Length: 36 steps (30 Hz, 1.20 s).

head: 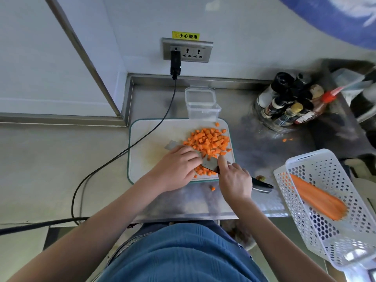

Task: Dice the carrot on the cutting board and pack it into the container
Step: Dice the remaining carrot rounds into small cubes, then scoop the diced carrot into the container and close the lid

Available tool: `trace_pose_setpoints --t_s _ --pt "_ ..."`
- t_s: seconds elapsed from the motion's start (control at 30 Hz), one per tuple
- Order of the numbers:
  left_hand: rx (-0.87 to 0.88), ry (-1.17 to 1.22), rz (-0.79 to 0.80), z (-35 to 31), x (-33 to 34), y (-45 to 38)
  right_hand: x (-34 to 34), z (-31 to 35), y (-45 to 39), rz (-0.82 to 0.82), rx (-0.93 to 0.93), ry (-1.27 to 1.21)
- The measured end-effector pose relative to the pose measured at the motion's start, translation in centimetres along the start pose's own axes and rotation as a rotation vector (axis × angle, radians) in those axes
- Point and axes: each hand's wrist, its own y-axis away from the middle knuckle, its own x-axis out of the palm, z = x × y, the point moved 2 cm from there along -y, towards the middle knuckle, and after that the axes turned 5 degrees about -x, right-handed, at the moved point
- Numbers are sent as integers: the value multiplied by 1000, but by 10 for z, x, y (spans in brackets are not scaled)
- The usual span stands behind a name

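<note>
Carrot dice (pixel 209 142) near board's (pixel 146 139) right edge

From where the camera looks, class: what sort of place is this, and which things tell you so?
Most likely a kitchen prep counter. Diced carrot lies on a cutting board, on a steel worktop. Sauce and seasoning bottles stand at the back.

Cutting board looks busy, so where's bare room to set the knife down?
The cutting board's left half, beside the black cable, is bare. So is the counter between board and bottles. Crowded: the diced carrot and both hands.
</note>
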Motion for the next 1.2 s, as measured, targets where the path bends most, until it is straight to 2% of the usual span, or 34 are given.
trace_pose_setpoints --t_s 0.23,0.3,0.37,0.43,0.47,0.6,0.73,0.8,0.93,1.0,1.13,1.2 --pt "-233 191 316 1 26 -33 6 -10 0 -14 -37 26" --pt "-369 298 321 6 30 -42 9 -13 0 -9 -48 19" --pt "-476 383 182 11 26 -42 11 -15 2 0 -39 5" --pt "-422 354 -1 12 20 -36 12 -18 3 0 -26 1" --pt "-376 353 -18 10 18 -33 13 -18 3 -4 -24 -2" --pt "-261 394 257 -19 26 -38 15 -17 2 -1 -44 -5" --pt "-309 364 386 -18 36 -53 15 -20 2 2 -68 -3" --pt "-332 341 391 -10 37 -57 15 -22 3 10 -66 6" --pt "-336 255 111 10 23 -50 15 -28 5 26 -29 14" --pt "-303 188 59 20 24 -40 16 -31 5 24 -22 14" --pt "-422 285 295 29 35 -42 16 -31 4 34 -38 10" --pt "-423 272 360 29 38 -49 17 -30 5 39 -43 14"
